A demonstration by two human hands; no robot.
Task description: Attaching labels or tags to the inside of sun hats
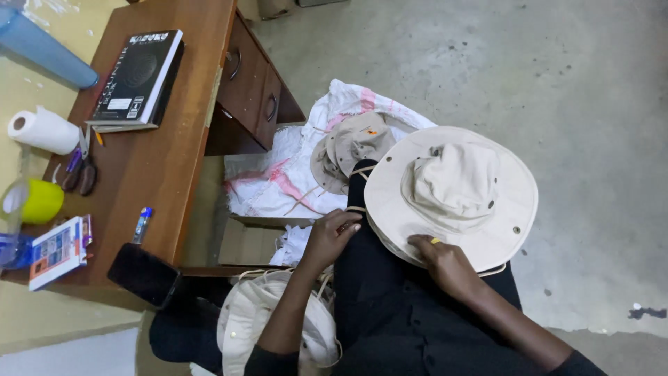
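Note:
A cream wide-brimmed bucket hat rests on my lap, over dark trousers. My right hand presses on the near edge of its brim, fingers closed on the fabric. At the hat's left edge my left hand pinches the brim or its cord. A tan hat lies farther off on a white sack with pink stripes. Another cream hat sits by my left knee, partly hidden by my left arm.
A brown wooden desk with drawers stands on the left, carrying a black book, paper roll, scissors, yellow cup and a small box. A cardboard box sits under it. Grey concrete floor lies to the right.

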